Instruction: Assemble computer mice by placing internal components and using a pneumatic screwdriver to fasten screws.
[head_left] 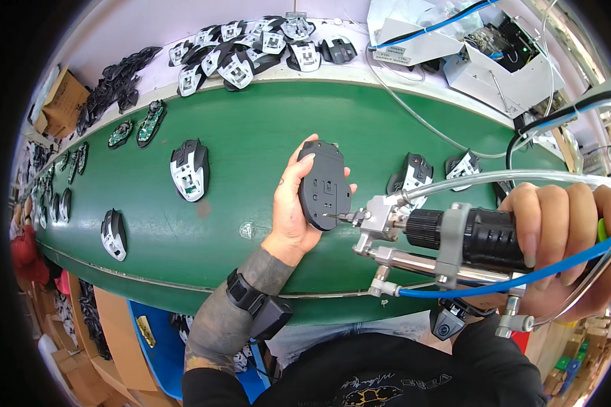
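A dark grey computer mouse (325,182), underside up, rests in my left hand (293,207), whose fingers wrap round its edges. My right hand (569,234) grips a black powered screwdriver (485,236) with a metal feeding head, a clear hose and a blue air tube. The driver's tip meets the lower part of the mouse's underside; whether a screw sits there is too small to tell. Just beyond the driver lie two part-built mice, one white and black (414,175) and another farther right (463,169).
The green work surface (251,149) carries more part-built mice (190,169) and green circuit boards (151,123) on the left. Several white-and-black mouse shells (237,68) crowd the back shelf. A white screw-feeder machine (478,78) stands back right. A blue bin (157,359) sits below the front edge.
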The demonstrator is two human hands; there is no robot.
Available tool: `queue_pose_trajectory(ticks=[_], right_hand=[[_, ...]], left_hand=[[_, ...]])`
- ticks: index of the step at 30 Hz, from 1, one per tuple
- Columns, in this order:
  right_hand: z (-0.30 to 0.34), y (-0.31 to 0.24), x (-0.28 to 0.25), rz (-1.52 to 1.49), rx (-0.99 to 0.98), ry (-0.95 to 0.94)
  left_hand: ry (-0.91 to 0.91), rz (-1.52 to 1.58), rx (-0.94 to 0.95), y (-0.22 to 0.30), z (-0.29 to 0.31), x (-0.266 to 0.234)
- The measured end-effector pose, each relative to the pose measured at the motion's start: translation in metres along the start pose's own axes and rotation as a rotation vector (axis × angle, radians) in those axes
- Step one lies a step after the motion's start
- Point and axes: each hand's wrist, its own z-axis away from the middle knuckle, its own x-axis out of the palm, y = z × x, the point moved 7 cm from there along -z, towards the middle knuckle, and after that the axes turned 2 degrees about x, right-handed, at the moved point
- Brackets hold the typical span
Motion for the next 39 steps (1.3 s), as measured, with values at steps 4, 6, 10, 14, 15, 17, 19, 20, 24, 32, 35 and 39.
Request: queue_pose_trajectory(ticks=[4,6,10,14,15,17,19,20,24,32,35,39], right_hand=[[0.000,0.004,0.001,0.012,0.010,0.009],[-0.002,0.006,0.002,0.017,0.019,0.008],[0.000,0.018,0.007,-0.037,-0.019,0.004],[-0.001,0.011,0.016,0.009,-0.068,0.005],[-0.005,0.009,0.016,0.049,-0.051,-0.110],[0.002,0.008,0.008,0.138,0.036,0.132],[0.002,0.008,-0.004,0.037,-0.018,0.193],[-0.015,0.005,-0.018,-0.171,-0.267,-0.284],[-0.019,-0.016,-0.021,-0.068,-0.244,-0.278],[-0.002,-0.017,-0.021,0.069,-0.143,0.142],[-0.002,-0.021,-0.027,0.092,-0.157,0.100],[0.004,-0.034,-0.032,0.051,-0.290,0.115]], left_hand=[[-0.031,-0.005,-0.005,-0.001,0.000,0.003],[-0.033,-0.013,-0.002,0.000,0.000,0.005],[-0.047,0.050,0.005,0.000,0.006,0.005],[-0.055,-0.095,0.033,0.000,0.012,0.015],[-0.057,-0.207,0.036,0.002,0.012,0.016],[-0.021,-0.596,0.013,0.005,0.003,0.003],[-0.036,-1.211,0.557,0.041,-0.007,0.000],[0.047,-1.479,0.779,0.066,-0.005,0.014],[0.613,-2.243,0.959,0.154,0.001,-0.043],[0.246,-1.972,0.628,0.142,-0.008,-0.048],[0.067,-0.741,0.215,0.088,-0.014,-0.016],[-0.187,0.090,-0.029,0.030,0.002,0.022]])
